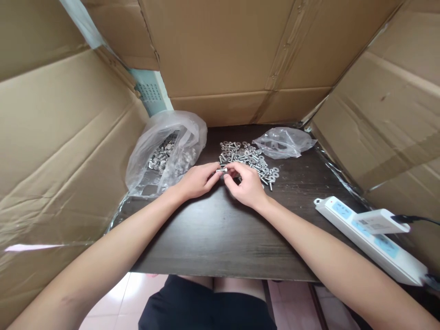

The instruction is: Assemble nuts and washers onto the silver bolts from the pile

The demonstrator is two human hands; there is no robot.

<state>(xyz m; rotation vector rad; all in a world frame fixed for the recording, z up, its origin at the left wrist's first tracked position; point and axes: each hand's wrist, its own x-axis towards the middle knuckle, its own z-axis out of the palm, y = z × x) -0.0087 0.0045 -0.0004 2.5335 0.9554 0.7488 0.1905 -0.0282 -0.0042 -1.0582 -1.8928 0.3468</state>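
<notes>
Near the middle of the table, my left hand [198, 179] pinches a small silver bolt [222, 170] between thumb and fingers. The thumb and fingertips of my right hand [246, 184] close around the other end of the same bolt. Whether a washer or nut is on it is too small to tell. Just beyond the hands lies a loose pile of bolts and washers [247, 156], partly hidden by my right hand. Left of the pile, a clear plastic bag [185, 121] lies open with many small metal pieces [161, 158] inside.
A second clear plastic bag [287, 142] lies crumpled behind the pile on the right. On the dark table [206, 238], a white power strip [371, 240] with a plugged-in adapter [381, 221] and black cable rests at the right. Cardboard walls [233, 46] surround the back and sides.
</notes>
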